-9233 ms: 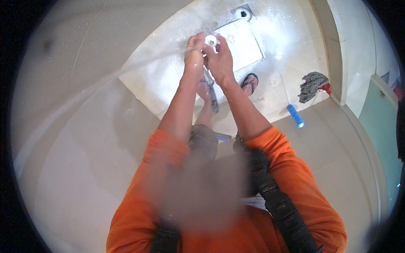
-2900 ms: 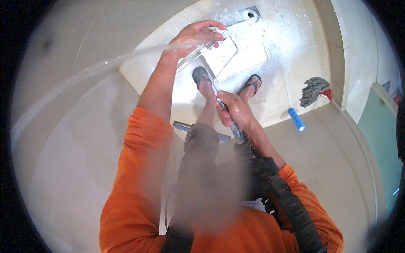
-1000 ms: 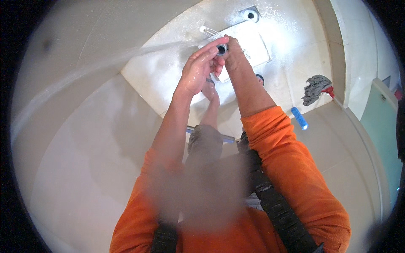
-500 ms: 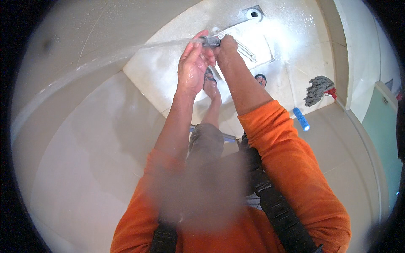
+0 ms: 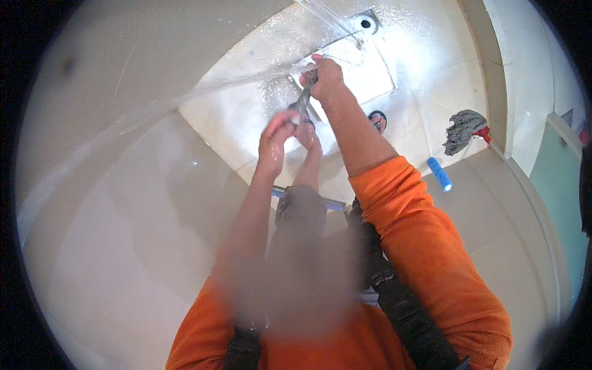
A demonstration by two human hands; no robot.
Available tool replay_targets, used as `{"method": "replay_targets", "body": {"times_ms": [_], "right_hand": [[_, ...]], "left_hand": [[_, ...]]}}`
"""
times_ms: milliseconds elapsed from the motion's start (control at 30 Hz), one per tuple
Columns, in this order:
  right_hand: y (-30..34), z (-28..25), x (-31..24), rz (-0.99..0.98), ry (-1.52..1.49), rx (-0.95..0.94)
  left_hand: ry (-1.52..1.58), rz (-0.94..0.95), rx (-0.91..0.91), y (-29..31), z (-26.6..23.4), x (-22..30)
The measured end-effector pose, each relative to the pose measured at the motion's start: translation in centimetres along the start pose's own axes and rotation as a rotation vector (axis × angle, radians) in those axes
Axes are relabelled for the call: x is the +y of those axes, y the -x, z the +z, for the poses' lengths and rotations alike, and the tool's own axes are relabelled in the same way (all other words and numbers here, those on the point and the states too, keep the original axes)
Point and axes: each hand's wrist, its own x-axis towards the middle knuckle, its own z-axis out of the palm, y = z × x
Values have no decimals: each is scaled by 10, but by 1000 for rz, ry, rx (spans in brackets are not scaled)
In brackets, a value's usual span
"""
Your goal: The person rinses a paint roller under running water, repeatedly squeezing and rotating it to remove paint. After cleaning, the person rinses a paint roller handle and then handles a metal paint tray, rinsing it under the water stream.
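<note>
A long, thin, wet grey thing [image 5: 304, 98] slants between my hands; its kind is not clear. My right hand [image 5: 327, 77] is closed round its upper end. Lower and to the left, my left hand [image 5: 279, 132] has its fingers curled at the other end, partly smeared by motion. A stream of water [image 5: 216, 89] runs between the left rim and my right hand. Beneath my hands, a bright white rectangular panel [image 5: 361, 68] lies in the wet floor.
A round drain [image 5: 365, 24] sits beyond the panel. To the right lie a grey mop head [image 5: 464, 132] with a red fitting and a blue cylinder [image 5: 439, 174]. My sandalled foot [image 5: 377, 120] stands near the panel. A pale raised edge [image 5: 493, 92] borders the floor.
My left hand has moved down toward me, from cupping the grey thing's end to its lower end. The thing now slants instead of lying level. Water streaks appear near the drain.
</note>
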Motion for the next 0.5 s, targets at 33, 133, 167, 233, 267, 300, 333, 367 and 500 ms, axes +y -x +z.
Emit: {"method": "replay_targets", "body": {"times_ms": [33,133,167,233,267,300,333,367,500], "right_hand": [[-6,-2,12,-144,154,8],[4,-7,31,-594,667,186],[21,-7,34,-693,730,207],[41,-14,40,-869,754,206],[43,-23,45,-910,787,198],[51,-31,50,-939,823,187],[57,-41,52,-972,863,180],[64,-52,53,-972,891,174],[85,-86,58,-987,971,197]], "left_hand": [[-242,-3,-44,10,-13,-15],[-632,-87,-6,17,-16,-16],[-707,-123,40,16,-14,-9],[-446,82,270,-5,4,9],[-307,186,378,-21,14,20],[-353,280,366,-31,17,32],[-391,374,350,-42,23,44],[-429,468,333,-52,30,56],[-184,175,169,-62,71,91]]}}
